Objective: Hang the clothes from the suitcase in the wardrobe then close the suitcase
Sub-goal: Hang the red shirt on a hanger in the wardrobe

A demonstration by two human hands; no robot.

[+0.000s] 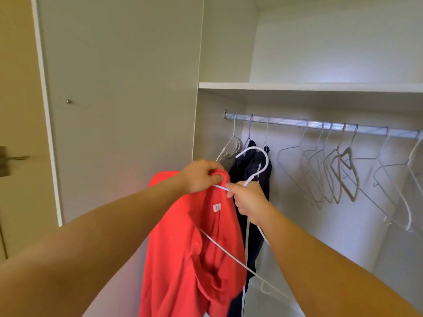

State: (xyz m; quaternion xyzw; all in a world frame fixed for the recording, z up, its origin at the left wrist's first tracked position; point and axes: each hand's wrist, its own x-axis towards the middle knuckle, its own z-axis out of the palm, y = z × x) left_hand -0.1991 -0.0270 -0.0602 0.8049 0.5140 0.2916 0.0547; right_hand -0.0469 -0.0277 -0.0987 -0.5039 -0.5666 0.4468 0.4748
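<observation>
Standing at the open wardrobe (219, 53): the left grip (201, 177) is clenched round the collar of a red shirt (187, 248), holding it up in front of the closed left door. The right grip (248, 200) is grasping a white hanger (266, 159) just below its hook, hook pointing up, and one hanger arm is poked into the shirt's neck. Right behind, dark clothes (239, 172) hang on the rail (320, 124), with a bunch of empty hangers (348, 154) further right
</observation>
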